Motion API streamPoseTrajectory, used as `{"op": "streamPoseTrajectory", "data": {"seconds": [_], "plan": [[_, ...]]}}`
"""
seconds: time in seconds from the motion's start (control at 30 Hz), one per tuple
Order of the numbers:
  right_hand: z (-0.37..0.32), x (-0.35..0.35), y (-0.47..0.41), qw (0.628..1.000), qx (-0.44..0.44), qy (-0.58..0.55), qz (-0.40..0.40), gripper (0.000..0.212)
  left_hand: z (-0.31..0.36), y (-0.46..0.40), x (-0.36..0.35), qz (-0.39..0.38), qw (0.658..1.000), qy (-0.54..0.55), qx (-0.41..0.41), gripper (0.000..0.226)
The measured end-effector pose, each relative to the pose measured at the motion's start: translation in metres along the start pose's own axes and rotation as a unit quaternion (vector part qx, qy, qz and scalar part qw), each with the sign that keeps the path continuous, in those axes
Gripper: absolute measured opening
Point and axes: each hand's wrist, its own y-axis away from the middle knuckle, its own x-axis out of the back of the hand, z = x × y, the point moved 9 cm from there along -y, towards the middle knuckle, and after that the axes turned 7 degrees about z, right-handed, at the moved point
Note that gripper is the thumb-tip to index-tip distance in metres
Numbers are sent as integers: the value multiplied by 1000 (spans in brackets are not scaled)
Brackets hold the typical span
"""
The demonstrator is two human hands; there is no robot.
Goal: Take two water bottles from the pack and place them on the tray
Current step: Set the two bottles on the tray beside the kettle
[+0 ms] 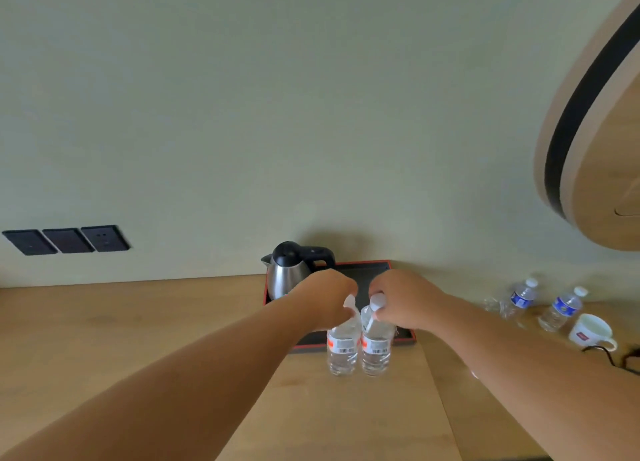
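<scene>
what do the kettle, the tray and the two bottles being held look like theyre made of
Kettle: brushed, stainless-looking metal body that reflects light, with a glossy black lid and handle, probably plastic.
Tray: matte black surface with a red rim; plastic or lacquered wood, the look leaves it open.
Bottles, one in the left hand and one in the right hand: thin clear plastic, see-through, with white caps and paper-like labels.
</scene>
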Motion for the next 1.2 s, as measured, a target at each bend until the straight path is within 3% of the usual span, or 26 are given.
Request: {"op": "streamPoseTrajectory", "data": {"seconds": [0.13,0.37,0.73,1.07,1.2], "plan": [[14,27,-20,999,-2,-20,26,19,-3,-25,17,13,1000,8,11,19],[48,50,-86,998,23,-31,44,20,-20,-83,23,17,996,32,82,27],[103,15,-178,998,12,-48,26,26,-51,-173,-15,7,993,35,109,36],[126,-7,-231,999,-26,-20,36,9,-86,-229,-33,11,991,64,117,38],[125,-6,-239,999,-31,-6,28,30,-93,-236,-35,8,992,51,112,35]]}}
